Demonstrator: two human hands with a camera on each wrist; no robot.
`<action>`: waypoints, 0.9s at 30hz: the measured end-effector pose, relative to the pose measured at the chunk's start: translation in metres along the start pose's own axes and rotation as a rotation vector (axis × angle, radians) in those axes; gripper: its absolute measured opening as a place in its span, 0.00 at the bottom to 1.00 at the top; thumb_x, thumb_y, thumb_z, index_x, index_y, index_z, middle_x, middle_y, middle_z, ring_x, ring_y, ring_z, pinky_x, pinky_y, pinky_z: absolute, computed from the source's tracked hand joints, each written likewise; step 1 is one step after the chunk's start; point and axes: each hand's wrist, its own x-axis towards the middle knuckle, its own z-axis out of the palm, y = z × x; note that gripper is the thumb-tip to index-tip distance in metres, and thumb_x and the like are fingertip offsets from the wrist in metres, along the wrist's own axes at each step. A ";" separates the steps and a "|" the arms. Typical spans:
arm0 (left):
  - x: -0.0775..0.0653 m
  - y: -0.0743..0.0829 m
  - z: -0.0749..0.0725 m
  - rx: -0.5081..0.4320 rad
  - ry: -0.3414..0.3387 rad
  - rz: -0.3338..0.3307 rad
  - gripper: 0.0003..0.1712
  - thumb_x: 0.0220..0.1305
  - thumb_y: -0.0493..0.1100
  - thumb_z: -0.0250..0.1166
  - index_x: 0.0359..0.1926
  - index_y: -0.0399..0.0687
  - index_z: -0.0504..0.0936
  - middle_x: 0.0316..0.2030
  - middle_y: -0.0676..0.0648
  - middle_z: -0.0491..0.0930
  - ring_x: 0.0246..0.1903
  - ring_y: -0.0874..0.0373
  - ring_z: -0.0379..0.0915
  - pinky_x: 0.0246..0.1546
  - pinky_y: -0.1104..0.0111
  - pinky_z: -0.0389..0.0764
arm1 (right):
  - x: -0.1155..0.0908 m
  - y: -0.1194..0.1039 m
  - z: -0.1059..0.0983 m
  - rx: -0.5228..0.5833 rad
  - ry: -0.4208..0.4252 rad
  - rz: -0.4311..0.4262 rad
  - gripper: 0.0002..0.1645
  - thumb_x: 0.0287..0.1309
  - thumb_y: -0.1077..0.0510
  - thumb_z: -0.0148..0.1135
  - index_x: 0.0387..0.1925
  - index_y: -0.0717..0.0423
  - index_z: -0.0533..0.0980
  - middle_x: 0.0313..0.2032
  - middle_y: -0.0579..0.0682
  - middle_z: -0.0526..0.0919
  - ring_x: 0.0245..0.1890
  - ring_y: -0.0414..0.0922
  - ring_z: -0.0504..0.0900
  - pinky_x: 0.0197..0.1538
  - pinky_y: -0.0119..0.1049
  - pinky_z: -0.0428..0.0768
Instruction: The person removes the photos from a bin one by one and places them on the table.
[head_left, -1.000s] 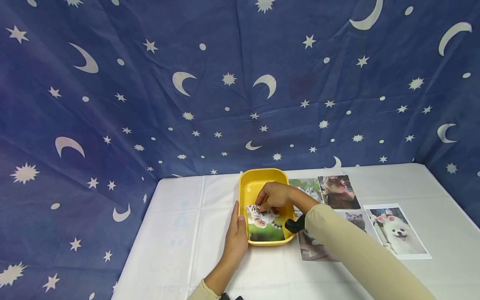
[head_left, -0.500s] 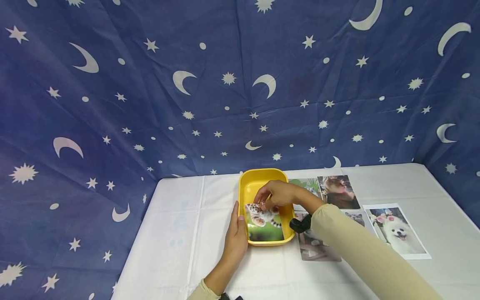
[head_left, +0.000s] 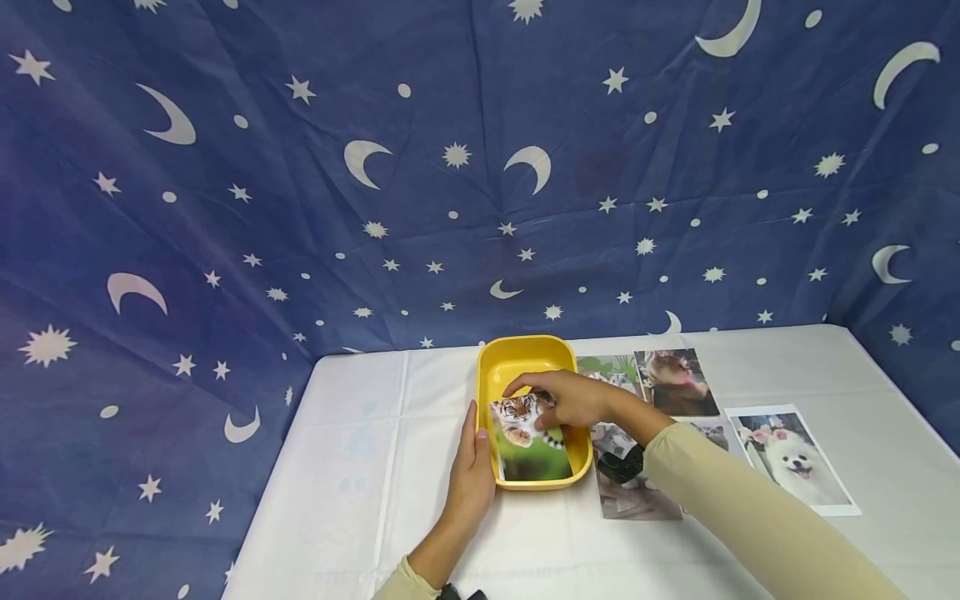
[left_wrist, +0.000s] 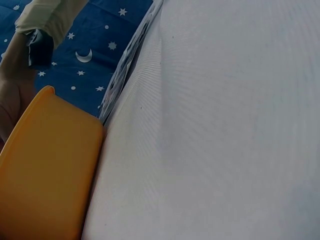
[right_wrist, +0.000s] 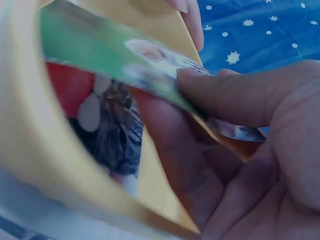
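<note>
A yellow plastic bin [head_left: 513, 367] stands on the table. My right hand [head_left: 576, 402] reaches into it and pinches a tiger cub photo [head_left: 534, 457] between thumb and fingers. In the right wrist view, the thumb lies on top of the tiger photo [right_wrist: 95, 42] and fingers go beneath it. Lower in the bin lies another photo [right_wrist: 117, 132], showing a striped furry animal and something red. My left hand [head_left: 472, 471] rests along the bin's left side with fingers straight. The left wrist view shows the bin's outer wall [left_wrist: 50, 165], but not the left hand.
Right of the bin lie several animal photos, among them a white dog photo [head_left: 802, 467], a brown animal photo [head_left: 678, 385] and a photo with green leaves [head_left: 615, 367]. A white cloth [head_left: 360, 467] covers the table. A blue starry curtain [head_left: 450, 275] hangs behind.
My right hand has shifted slightly right, and its thumb now lies further over the tiger photo. The photo's far edge appears raised a little. The left hand stays put.
</note>
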 end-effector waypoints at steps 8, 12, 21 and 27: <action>0.000 0.001 0.000 0.003 0.001 0.002 0.31 0.84 0.48 0.40 0.83 0.59 0.48 0.81 0.46 0.49 0.80 0.44 0.44 0.79 0.44 0.47 | -0.018 0.009 -0.001 0.091 0.229 -0.017 0.29 0.58 0.59 0.75 0.60 0.39 0.78 0.33 0.49 0.77 0.23 0.43 0.74 0.27 0.37 0.81; 0.000 0.001 0.001 0.006 0.008 -0.007 0.31 0.84 0.48 0.41 0.82 0.59 0.48 0.81 0.46 0.50 0.80 0.44 0.45 0.79 0.44 0.47 | -0.035 0.018 -0.008 0.153 0.316 -0.009 0.27 0.59 0.57 0.75 0.60 0.40 0.79 0.30 0.51 0.77 0.24 0.44 0.74 0.27 0.41 0.82; -0.001 0.000 0.000 0.013 0.003 -0.030 0.32 0.84 0.51 0.42 0.82 0.63 0.48 0.81 0.47 0.51 0.80 0.44 0.45 0.79 0.43 0.48 | -0.085 0.046 -0.033 0.240 0.419 0.126 0.29 0.62 0.54 0.73 0.64 0.36 0.77 0.33 0.57 0.77 0.26 0.49 0.80 0.30 0.52 0.88; 0.000 0.001 0.000 0.013 0.006 -0.042 0.31 0.84 0.50 0.42 0.82 0.63 0.48 0.81 0.48 0.51 0.80 0.43 0.45 0.79 0.43 0.47 | -0.119 0.071 -0.050 0.206 0.487 0.161 0.31 0.62 0.52 0.72 0.67 0.41 0.75 0.33 0.58 0.74 0.25 0.46 0.78 0.29 0.48 0.88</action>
